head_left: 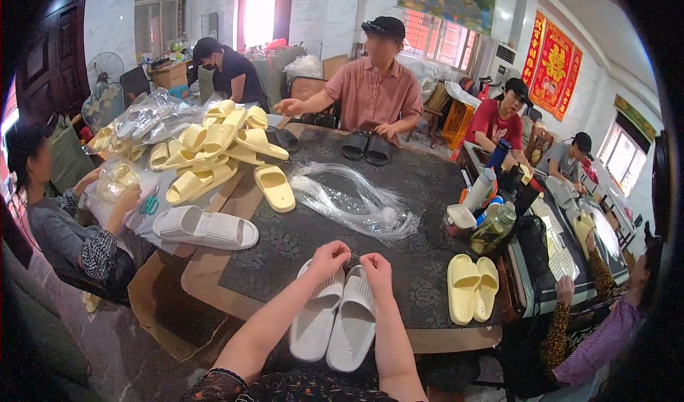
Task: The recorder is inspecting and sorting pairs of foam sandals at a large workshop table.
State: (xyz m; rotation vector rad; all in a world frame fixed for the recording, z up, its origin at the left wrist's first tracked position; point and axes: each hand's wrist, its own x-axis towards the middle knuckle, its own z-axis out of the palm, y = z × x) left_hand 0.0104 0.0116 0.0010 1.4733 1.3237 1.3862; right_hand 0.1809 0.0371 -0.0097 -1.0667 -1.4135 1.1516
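Note:
A pair of light grey slide sandals (pixel 352 324) lies side by side at the table's near edge, toes pointing away from me. Over their toe ends, my left hand (pixel 330 257) and my right hand (pixel 376 271) meet closely, fingertips pinched together. Something small and thin seems to be between them, too fine to make out. Just beyond my hands rests a loose bundle of clear plastic strands (pixel 388 220). A single yellow slide (pixel 275 188) lies past the left end of that bundle. Another grey pair (pixel 206 228) sits to the left.
Yellow slides (pixel 214 138) are heaped at the left, beside bagged ones (pixel 153 117). A yellow pair (pixel 473 288) stands at right, near bottles and a jar (pixel 493 228). A black pair (pixel 366 147) lies at the far side. Several people sit or stand around the tables.

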